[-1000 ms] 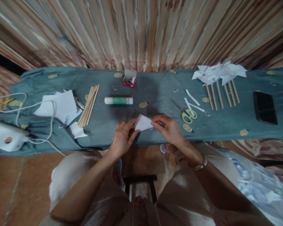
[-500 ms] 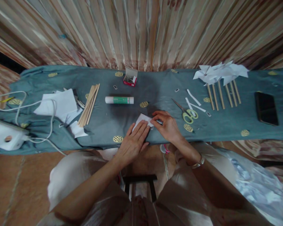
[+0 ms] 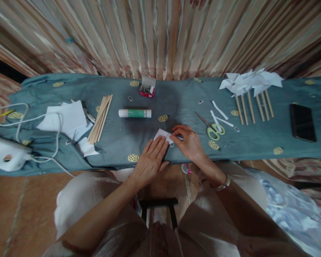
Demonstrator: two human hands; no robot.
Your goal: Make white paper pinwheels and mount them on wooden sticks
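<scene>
A small piece of folded white paper (image 3: 161, 133) lies on the cloth near the table's front edge. My left hand (image 3: 151, 159) presses flat on it, fingers stretched out, hiding its lower left part. At the paper's right corner, my right hand (image 3: 187, 142) pinches the edge between thumb and forefinger. Beyond the paper lies a white and green glue stick (image 3: 135, 113). Right of my hands are scissors (image 3: 212, 129) with light green handles, beside cut paper strips (image 3: 218, 110).
An open red box of small metal pins (image 3: 147, 89) stands at the back. Wooden sticks (image 3: 100, 119) and white paper sheets (image 3: 64, 117) lie left, near a white corded device (image 3: 8, 153). Paper pinwheels (image 3: 251, 82) on sticks and a black phone (image 3: 302, 122) are right.
My left hand has shifted very slightly on the paper, baring a little more of its top. My right hand keeps its pinch at the corner.
</scene>
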